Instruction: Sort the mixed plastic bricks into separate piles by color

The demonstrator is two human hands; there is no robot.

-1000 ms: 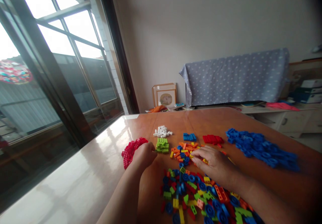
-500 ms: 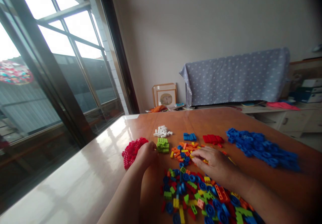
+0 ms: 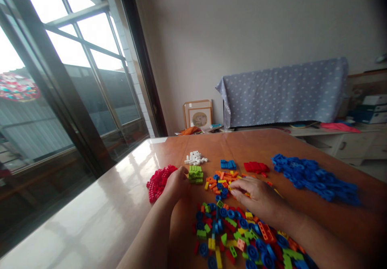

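Note:
My left hand [image 3: 176,184] lies on the wooden table [image 3: 250,144] between a heap of red bricks [image 3: 157,180] and a small stack of lime-green bricks [image 3: 195,174]. Its fingers are curled and the fingertips touch the green stack's near left corner. My right hand [image 3: 256,198] lies palm down, fingers together, over a spread of orange and blue pieces [image 3: 220,180]. Whether it holds a piece is hidden under the fingers. A mixed pile of coloured bricks and blue wheels [image 3: 238,236] lies in front of both hands.
Sorted groups lie farther out: white bricks [image 3: 195,157], blue bricks [image 3: 227,164], flat red bricks [image 3: 255,167] and a long spread of blue pieces [image 3: 314,178] at right. A window [image 3: 60,79] runs along the left. A cloth-covered object [image 3: 282,92] stands behind the table.
My left hand has crept slightly forward and right toward the green stack. My right hand has hardly moved.

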